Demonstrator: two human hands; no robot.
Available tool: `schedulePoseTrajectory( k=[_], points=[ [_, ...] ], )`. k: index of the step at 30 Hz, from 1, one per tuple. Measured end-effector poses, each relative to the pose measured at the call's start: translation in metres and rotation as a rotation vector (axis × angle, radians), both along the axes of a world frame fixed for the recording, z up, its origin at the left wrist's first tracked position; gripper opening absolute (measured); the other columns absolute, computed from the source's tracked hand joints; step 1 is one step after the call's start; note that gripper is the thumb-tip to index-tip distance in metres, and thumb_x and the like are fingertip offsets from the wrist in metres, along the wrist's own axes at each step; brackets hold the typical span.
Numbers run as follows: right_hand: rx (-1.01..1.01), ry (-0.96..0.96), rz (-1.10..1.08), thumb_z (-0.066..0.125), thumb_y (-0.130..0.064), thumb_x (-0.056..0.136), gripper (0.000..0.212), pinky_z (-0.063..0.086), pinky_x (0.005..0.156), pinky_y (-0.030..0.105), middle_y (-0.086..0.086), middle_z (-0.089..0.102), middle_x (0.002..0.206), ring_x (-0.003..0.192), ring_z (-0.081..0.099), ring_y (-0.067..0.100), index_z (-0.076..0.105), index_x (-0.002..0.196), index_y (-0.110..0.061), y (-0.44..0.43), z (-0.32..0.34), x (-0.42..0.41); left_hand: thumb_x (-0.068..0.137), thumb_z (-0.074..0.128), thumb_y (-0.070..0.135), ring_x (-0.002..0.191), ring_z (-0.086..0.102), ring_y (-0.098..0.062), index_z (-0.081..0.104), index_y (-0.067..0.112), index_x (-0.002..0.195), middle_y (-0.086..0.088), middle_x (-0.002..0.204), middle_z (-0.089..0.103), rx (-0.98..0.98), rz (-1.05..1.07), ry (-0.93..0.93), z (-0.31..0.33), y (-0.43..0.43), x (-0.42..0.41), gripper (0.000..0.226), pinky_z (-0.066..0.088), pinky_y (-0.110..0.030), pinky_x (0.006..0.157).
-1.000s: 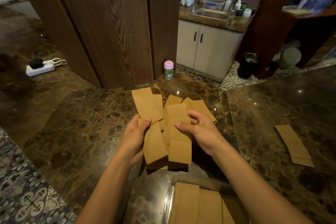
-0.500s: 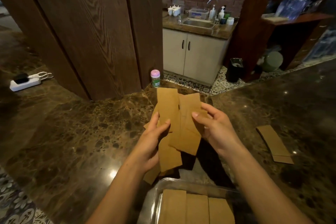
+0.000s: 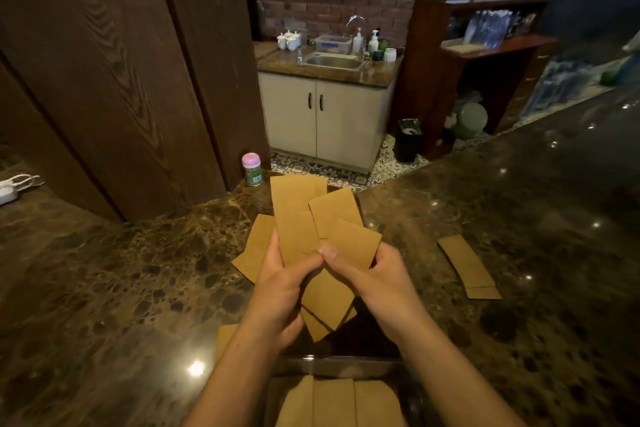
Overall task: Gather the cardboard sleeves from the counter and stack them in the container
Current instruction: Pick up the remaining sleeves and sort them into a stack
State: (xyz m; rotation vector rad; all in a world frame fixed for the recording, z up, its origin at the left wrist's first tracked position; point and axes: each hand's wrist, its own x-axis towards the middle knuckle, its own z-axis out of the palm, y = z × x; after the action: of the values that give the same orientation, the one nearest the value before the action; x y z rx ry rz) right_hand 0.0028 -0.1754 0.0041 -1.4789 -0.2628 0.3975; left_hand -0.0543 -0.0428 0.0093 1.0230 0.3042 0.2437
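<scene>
Head camera: A person's left hand point(image 3: 282, 291) and right hand point(image 3: 375, 282) have drawn together since half a second ago, thumbs now touching at the middle of a fanned bunch of cardboard sleeves point(image 3: 304, 222) that were held more loosely apart before. The bunch has risen clear of the dark marble counter point(image 3: 104, 288), its upper ends splaying toward the far edge, its lower ends hanging between the wrists. Both hands are closed on the sleeves, thumbs on the near face and fingers curled behind; both forearms reach up from the bottom of the frame and converge. Directly below, at the near edge, the clear container point(image 3: 341, 362) holds sleeves laid flat side by side. A short stack of sleeves point(image 3: 467, 265) lies apart on the counter to the right. A small pink-lidded jar point(image 3: 252, 169) stands at the counter's far edge.
</scene>
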Motion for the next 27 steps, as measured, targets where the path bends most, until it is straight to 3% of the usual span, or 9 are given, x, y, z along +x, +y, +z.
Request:
schedulePoseTrajectory(
  k=[4,9,16,19,27],
  points=[
    [0.001,-0.014,-0.043,0.077,-0.020,0.092,0.020,0.062,0.068,0.023,-0.002,0.082,0.101,0.091,0.079,0.012,0.075,0.112,-0.017,-0.025,0.005,0.005,0.086,0.070,0.009,0.104,0.073,-0.029,0.059,0.024,0.129,-0.011,0.114,0.076,0.035,0.046,-0.001,0.003,-0.010,-0.001,0.046,0.060,-0.040,0.079],
    [-0.001,-0.025,-0.114,0.074,-0.017,0.094,0.019,0.060,0.063,0.019,-0.003,0.082,0.099,0.088,0.079,0.009,0.074,0.112,-0.014,-0.049,0.012,0.008,0.090,0.069,0.006,0.101,0.075,-0.028,0.059,0.025,0.126,-0.006,0.107,0.078,0.072,0.047,0.016,0.000,-0.016,-0.002,0.043,0.061,-0.041,0.079],
    [-0.055,-0.046,0.020,0.074,-0.018,0.094,0.023,0.063,0.073,0.026,0.001,0.082,0.106,0.096,0.079,0.016,0.074,0.117,-0.014,-0.058,0.025,0.007,0.086,0.071,0.001,0.095,0.077,-0.024,0.060,0.020,0.123,-0.007,0.104,0.079,0.113,-0.003,0.009,0.006,-0.030,-0.002,0.043,0.062,-0.031,0.072],
    [-0.025,-0.022,-0.023,0.073,-0.018,0.095,0.023,0.064,0.082,0.040,0.003,0.081,0.108,0.100,0.078,0.020,0.073,0.118,-0.015,-0.063,0.023,0.010,0.090,0.067,0.002,0.099,0.075,-0.027,0.059,0.019,0.125,-0.008,0.107,0.079,0.065,0.002,0.019,0.006,-0.028,-0.004,0.039,0.063,-0.035,0.074],
    [0.124,0.081,-0.059,0.074,-0.018,0.084,0.042,0.060,0.089,0.042,0.007,0.079,0.115,0.107,0.076,0.024,0.068,0.125,-0.014,-0.087,0.021,0.011,0.081,0.075,0.009,0.104,0.074,-0.031,0.059,0.018,0.127,-0.012,0.112,0.077,0.096,0.072,0.012,0.009,-0.028,-0.007,0.050,0.060,-0.047,0.085]
  ],
)
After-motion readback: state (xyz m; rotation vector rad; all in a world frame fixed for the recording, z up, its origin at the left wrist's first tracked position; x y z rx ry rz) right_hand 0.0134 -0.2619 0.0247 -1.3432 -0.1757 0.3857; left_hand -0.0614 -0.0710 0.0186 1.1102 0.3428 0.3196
